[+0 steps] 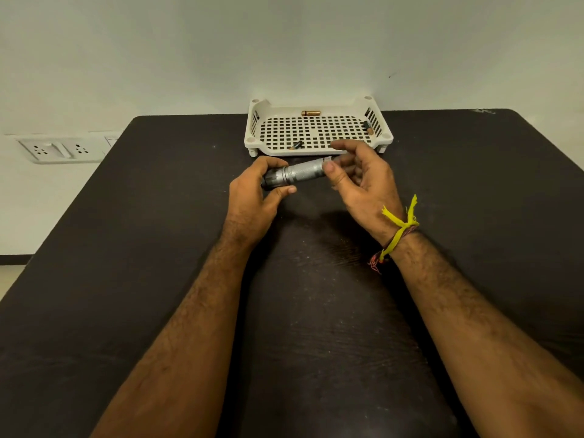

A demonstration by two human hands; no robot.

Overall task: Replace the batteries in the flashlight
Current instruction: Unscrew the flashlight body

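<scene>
A silver flashlight [300, 172] lies crosswise just above the dark table [126, 248], its head to the left. My left hand [252, 197] grips the head end. My right hand [363, 181] pinches the tail end between thumb and fingers; the tail cap is hidden by them. Behind the hands stands a white perforated tray [316, 134] holding three batteries: a copper-coloured one [310, 113] at the back, a dark one [368, 127] at the right, and another one [296, 145] near the front edge.
The tray stands at the table's far edge against a pale wall. A wall socket panel [60, 150] sits to the left beyond the table. A yellow thread band [399, 229] circles my right wrist.
</scene>
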